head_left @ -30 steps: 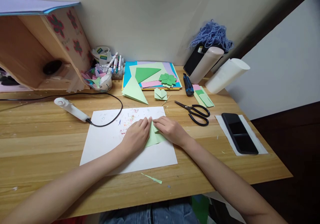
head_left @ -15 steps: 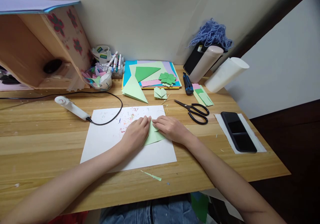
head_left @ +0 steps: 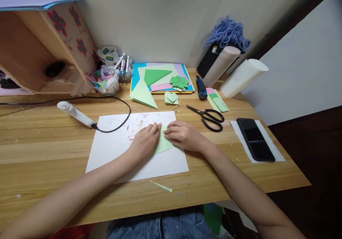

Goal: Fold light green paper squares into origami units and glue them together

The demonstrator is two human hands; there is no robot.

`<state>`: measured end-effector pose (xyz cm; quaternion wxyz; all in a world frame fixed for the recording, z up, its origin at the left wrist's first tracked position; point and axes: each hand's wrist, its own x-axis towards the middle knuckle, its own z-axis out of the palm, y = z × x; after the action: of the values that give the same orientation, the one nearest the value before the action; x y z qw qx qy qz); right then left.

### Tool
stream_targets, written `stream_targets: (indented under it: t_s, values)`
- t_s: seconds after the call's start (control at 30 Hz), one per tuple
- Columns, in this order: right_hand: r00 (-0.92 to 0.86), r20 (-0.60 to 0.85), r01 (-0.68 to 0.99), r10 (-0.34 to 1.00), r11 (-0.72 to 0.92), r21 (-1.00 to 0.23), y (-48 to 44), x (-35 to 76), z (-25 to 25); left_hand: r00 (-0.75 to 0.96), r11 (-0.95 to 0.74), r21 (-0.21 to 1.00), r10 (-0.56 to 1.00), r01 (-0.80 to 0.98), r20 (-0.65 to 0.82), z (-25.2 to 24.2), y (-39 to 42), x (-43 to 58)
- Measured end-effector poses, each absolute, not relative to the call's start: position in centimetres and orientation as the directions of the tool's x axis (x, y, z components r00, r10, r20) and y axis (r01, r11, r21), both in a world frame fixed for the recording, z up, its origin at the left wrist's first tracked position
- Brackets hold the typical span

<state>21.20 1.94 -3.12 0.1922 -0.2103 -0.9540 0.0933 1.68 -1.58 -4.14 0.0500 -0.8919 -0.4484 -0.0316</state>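
A piece of light green folded paper (head_left: 163, 146) lies on a white sheet (head_left: 109, 153) marked with coloured smudges. My left hand (head_left: 144, 139) presses along the green paper's left edge, fingers held together, with the thumb side towards it. From the right, my right hand (head_left: 184, 135) grips the paper's other side with curled fingers, covering part of it. Just beyond the sheet sits a folded light green paper heart (head_left: 171, 98). Black-handled scissors (head_left: 211, 118) rest to the right of it.
A white glue gun (head_left: 76, 114) with a black cord lies at left. Coloured papers (head_left: 137, 71) carry a green paper clover (head_left: 179, 83) at the back. A blue cutter (head_left: 201, 88), paper rolls (head_left: 244, 78) and a phone (head_left: 255, 139) are at right. One green scrap (head_left: 162, 186) lies in front.
My right hand's fingers have shifted slightly on the green paper, and its knuckles sit a little higher. My left hand stays in place. The view has tilted slightly.
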Motion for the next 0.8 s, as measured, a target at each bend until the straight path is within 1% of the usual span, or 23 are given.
stream_targets:
  t_s: [0.13, 0.2, 0.27, 0.4, 0.47, 0.57, 0.7, 0.8]
  values:
    - [-0.852, 0.251, 0.372, 0.459, 0.869, -0.326, 1.8, 21.7, -2.7, 0.583, -0.584, -0.029, 0.803, 0.811, 0.122, -4.1, -1.7, 1.6]
    - [-0.857, 0.223, 0.367, 0.466, 0.853, -0.371, 1.8, 21.9, -2.6, 0.607, -0.613, -0.005, 0.782, 0.79, 0.141, -4.2, -1.7, 1.7]
    - [-0.853, 0.206, 0.356, 0.479, 0.824, -0.442, 1.8, 22.1, -2.4, 0.645, -0.654, 0.02, 0.75, 0.756, 0.148, -4.2, -1.8, 1.8]
    - [-0.802, 0.214, 0.347, 0.557, 0.727, -0.593, 2.0, 22.5, -2.5, 0.664, -0.674, 0.037, 0.734, 0.738, 0.144, -4.6, -1.9, 1.7]
    - [-0.757, 0.242, 0.349, 0.607, 0.688, -0.636, 2.2, 22.5, -2.8, 0.677, -0.686, 0.035, 0.724, 0.727, 0.133, -4.8, -1.8, 1.5]
    - [-0.725, 0.265, 0.356, 0.636, 0.675, -0.646, 2.5, 22.4, -3.2, 0.709, -0.72, 0.042, 0.691, 0.693, 0.14, -5.2, -1.5, 1.2]
    - [-0.737, 0.254, 0.373, 0.627, 0.69, -0.62, 2.8, 22.3, -3.4, 0.723, -0.736, 0.011, 0.668, 0.677, 0.179, -5.4, -1.3, 1.3]
    - [-0.751, 0.24, 0.389, 0.615, 0.706, -0.592, 2.8, 22.5, -3.2, 0.708, -0.724, 0.013, 0.678, 0.69, 0.196, -5.4, -1.4, 1.5]
